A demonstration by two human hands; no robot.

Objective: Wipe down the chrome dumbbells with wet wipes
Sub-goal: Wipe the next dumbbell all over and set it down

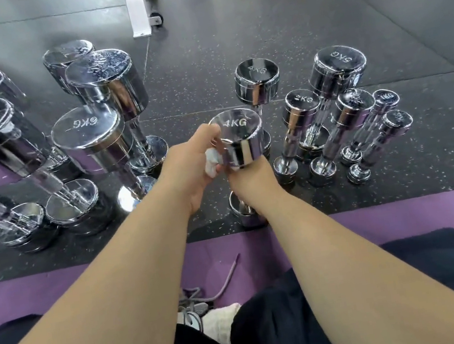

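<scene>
Right hand (253, 179): fingers wrapped round the handle of the 4KG dumbbell (240, 140), just under its top head.
Left hand (190, 171): curled on a white wipe (213, 159) and pressing it to the side of that top head, just left of the handle grip.
Dumbbell: upright, with its lower head straight below the grip at the floor (316, 26), by the edge of the mat (403, 219).
Beyond the grip: a second 4KG (258, 81), standing on end.
Right of the grip: 2KG (303, 107), 5KG (337, 70) and smaller ones, all on end.
Left of the grip: 6KG (88, 136) and bigger ones, on end, well apart from the hands.
Under the forearms: purple mat and dark trousers (441, 272).
</scene>
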